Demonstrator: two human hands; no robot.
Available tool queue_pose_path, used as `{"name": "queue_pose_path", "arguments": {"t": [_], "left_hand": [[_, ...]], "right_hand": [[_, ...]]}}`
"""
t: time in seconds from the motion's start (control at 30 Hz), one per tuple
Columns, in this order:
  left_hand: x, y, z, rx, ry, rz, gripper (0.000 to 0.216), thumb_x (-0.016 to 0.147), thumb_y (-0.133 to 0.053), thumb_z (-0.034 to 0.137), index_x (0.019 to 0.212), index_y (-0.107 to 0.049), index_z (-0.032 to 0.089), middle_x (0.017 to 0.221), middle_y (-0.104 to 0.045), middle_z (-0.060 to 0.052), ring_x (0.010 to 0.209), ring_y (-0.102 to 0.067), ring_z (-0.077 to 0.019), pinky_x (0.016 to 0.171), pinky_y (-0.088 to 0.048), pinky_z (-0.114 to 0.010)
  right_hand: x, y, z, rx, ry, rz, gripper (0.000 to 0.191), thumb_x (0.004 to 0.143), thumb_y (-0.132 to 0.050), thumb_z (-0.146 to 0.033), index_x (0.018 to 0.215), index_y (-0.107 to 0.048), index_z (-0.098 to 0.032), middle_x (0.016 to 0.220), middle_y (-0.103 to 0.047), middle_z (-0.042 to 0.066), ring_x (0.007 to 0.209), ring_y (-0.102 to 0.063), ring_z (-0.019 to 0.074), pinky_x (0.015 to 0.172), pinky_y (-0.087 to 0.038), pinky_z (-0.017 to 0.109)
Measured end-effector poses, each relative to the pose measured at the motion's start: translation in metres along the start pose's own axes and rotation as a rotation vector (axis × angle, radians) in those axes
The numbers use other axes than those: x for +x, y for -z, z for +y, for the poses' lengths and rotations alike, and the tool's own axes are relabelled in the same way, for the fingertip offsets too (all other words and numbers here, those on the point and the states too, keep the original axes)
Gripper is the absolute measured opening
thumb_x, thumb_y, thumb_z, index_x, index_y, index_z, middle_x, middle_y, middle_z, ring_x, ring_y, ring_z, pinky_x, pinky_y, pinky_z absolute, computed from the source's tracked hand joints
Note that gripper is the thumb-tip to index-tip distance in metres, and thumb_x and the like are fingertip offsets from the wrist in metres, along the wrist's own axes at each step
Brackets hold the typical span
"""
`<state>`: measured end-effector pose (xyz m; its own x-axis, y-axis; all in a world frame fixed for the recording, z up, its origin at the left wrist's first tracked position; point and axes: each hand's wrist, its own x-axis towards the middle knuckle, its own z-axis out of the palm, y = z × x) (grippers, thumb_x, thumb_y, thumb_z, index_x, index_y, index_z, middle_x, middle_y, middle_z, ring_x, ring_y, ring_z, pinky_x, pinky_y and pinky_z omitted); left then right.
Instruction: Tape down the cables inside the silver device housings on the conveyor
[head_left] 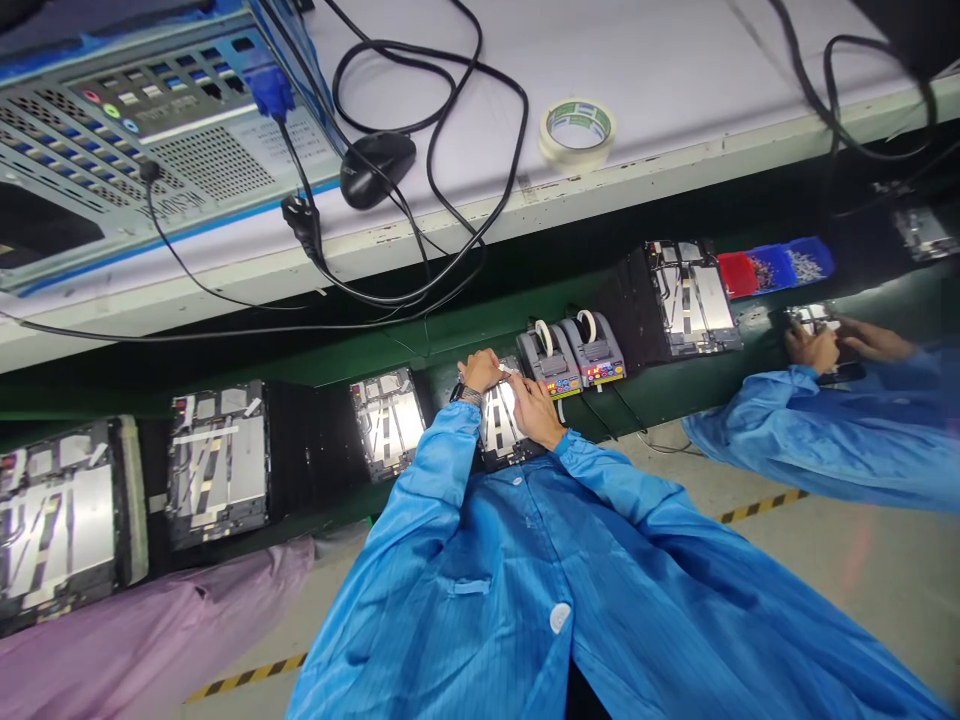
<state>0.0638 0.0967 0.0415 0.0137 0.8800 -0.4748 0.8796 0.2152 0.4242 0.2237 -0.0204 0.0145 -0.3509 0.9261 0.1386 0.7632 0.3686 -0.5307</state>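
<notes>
Closest to me is my own blue coat (495, 560), its front edge just below the opened tablet-like device (496, 425) at which I am working. The device lies on the dark green bench (654, 400) straight ahead of me, silver panels and dark strips facing up, with my hands over its upper part. My left hand (481, 370), a dark-banded watch (466, 396) on its wrist, is at the upper left corner, fingers bent toward the top edge. My right hand (536, 412) lies along the right side, fingers close together and pointing up toward the left. A small white piece (507, 370) shows by my fingertips; I cannot tell whether either hand pinches it.

Just beside my right hand stand two grey tape dispensers (553, 368) with lit displays. To my left, near my left forearm, lies a similar opened device (390, 420); two more lie further along, near a co-worker's purple garment (187, 600). Right of the dispensers is another opened device (694, 300), then red and blue bins (776, 268) of small parts, and a blue-sleeved co-worker's hands (817, 350) on a device.

Beyond, the white shelf (675, 90) bears a black mouse (377, 170), a tape roll (574, 158) and a computer tower (217, 165).
</notes>
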Motion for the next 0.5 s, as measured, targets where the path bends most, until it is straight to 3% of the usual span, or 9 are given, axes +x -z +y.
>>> {"name": "queue_pose_path", "arguments": {"t": [0.33,0.5], "left_hand": [[-0.003,0.005,0.000,-0.009,-0.045,-0.019,0.030,0.073,-0.086,0.039,0.082,-0.063,0.023,0.107,-0.073,-0.008,0.120,-0.060,-0.0346,0.110,-0.030,-0.056],[-0.003,0.012,-0.037,-0.269,-0.216,0.137,0.020,0.080,-0.081,0.033,0.087,-0.066,0.024,0.112,-0.070,-0.008,0.119,-0.060,-0.0303,0.110,-0.039,-0.049]], "right_hand": [[0.002,0.003,-0.005,0.086,-0.031,0.087,0.077,0.093,-0.049,-0.013,0.166,-0.025,-0.017,0.137,-0.065,0.016,0.129,-0.052,0.0351,0.111,-0.042,0.056],[-0.003,0.008,-0.009,0.306,-0.209,0.258,0.055,0.097,-0.052,-0.021,0.151,-0.045,-0.021,0.113,-0.074,0.009,0.114,-0.062,0.0301,0.106,-0.046,0.052]]}}
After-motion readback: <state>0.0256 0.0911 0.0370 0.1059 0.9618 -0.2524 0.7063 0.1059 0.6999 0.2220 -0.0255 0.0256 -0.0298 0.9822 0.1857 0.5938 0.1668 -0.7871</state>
